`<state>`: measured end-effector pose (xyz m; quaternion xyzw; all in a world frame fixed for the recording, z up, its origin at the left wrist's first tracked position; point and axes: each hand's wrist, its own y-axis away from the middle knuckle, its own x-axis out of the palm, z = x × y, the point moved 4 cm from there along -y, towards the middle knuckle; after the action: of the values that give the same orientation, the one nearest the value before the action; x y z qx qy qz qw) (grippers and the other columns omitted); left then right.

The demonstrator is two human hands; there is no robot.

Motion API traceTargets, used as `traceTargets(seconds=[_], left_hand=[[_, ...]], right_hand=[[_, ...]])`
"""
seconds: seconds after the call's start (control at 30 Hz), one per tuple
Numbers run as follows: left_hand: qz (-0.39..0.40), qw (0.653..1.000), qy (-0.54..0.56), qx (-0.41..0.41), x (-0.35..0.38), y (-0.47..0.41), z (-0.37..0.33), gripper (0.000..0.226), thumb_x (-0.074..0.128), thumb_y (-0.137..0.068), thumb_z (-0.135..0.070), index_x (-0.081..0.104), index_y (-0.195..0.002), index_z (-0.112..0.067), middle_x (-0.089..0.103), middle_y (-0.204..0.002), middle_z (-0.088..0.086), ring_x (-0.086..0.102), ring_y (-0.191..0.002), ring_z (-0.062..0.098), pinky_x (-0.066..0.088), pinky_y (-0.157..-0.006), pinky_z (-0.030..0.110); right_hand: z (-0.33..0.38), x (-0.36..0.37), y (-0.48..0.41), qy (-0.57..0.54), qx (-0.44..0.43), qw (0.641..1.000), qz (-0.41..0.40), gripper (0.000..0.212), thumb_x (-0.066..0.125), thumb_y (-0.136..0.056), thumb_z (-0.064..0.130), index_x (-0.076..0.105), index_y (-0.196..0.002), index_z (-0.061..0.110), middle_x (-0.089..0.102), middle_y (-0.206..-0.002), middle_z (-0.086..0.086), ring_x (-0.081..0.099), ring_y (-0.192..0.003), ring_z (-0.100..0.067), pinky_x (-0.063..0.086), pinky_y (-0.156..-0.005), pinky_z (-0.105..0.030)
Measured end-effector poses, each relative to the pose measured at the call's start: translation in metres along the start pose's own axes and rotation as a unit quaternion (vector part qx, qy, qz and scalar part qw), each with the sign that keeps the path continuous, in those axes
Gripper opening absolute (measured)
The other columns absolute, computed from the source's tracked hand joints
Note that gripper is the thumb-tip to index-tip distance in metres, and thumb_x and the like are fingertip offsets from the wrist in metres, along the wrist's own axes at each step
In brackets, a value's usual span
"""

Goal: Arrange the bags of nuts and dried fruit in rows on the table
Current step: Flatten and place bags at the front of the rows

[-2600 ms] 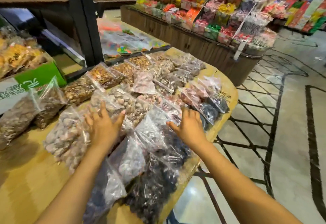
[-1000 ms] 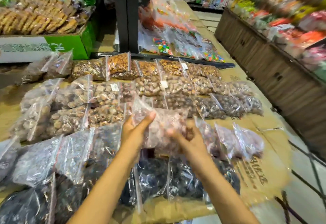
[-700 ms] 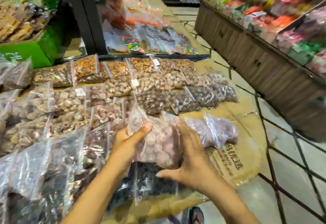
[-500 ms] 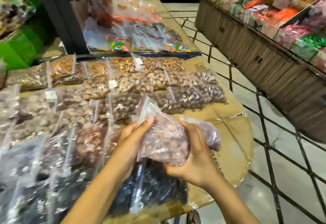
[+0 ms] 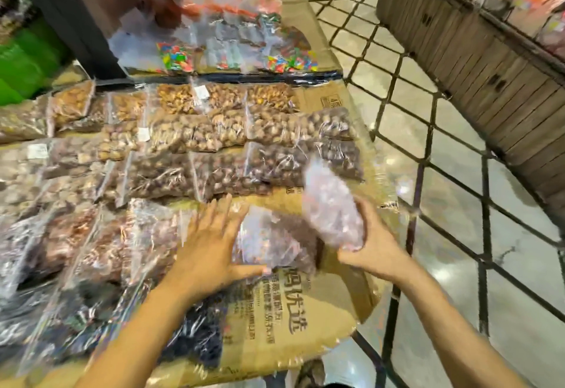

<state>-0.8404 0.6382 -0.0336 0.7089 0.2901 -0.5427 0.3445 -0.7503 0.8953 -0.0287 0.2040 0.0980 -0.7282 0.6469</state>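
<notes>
— Bags of nuts and dried fruit (image 5: 195, 140) lie in rows across the counter (image 5: 308, 320), which is covered with flattened printed cardboard. Where are the hands?

— Near the right end of the counter. The right hand (image 5: 371, 248) is closed around the lower end of a clear bag of pale pinkish pieces (image 5: 331, 207), holding it tilted and raised above the cardboard.

— And the other?

— The left hand (image 5: 211, 244) lies flat, fingers spread wide, palm down. It presses on a clear bag with dark brownish contents (image 5: 275, 244) lying on the cardboard, thumb along its near edge. It grips nothing.

— Do the two bags touch?

— The raised one overlaps the flat one in this view; I cannot tell if they meet. Motion blur softens both.

— What lies around them?

— Just beyond are rows of brown nuts. To the left, reddish-brown bags (image 5: 91, 244). Nearer the person, bags of very dark fruit (image 5: 195, 335). At the far end, packets of coloured sweets (image 5: 232, 54) behind a dark bar. Right of the counter, tiled floor (image 5: 458, 204) with a dark lattice pattern, and a wooden display stand (image 5: 489, 60).
</notes>
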Motion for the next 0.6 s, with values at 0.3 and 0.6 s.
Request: traceTargets(seconds=[0.3,0.6], left_hand=[[0.026,0.994,-0.106,-0.005,0.016,-0.017,-0.033,0.111,0.052,-0.06,-0.083,0.029,-0.145,-0.017,0.04,-0.142,0.01,0.032,-0.132,0.035,0.014,-0.113,0.054],[0.012,0.998,-0.062,0.019,-0.017,-0.01,-0.034,0.088,0.058,-0.071,-0.065,0.029,-0.146,-0.028,0.025,-0.148,0.0,0.018,-0.135,0.024,0.018,-0.116,0.043]], right_hand=[[-0.051,0.015,-0.026,0.234,-0.063,0.96,0.138,0.112,0.082,-0.048,0.048,0.019,-0.141,0.034,0.039,-0.14,0.004,0.038,-0.131,-0.016,0.038,-0.107,-0.035],[-0.047,0.014,-0.039,0.251,-0.046,0.94,0.226,0.129,0.082,-0.049,0.059,0.006,-0.15,0.032,0.012,-0.147,0.017,0.006,-0.14,-0.009,0.008,-0.119,-0.034]])
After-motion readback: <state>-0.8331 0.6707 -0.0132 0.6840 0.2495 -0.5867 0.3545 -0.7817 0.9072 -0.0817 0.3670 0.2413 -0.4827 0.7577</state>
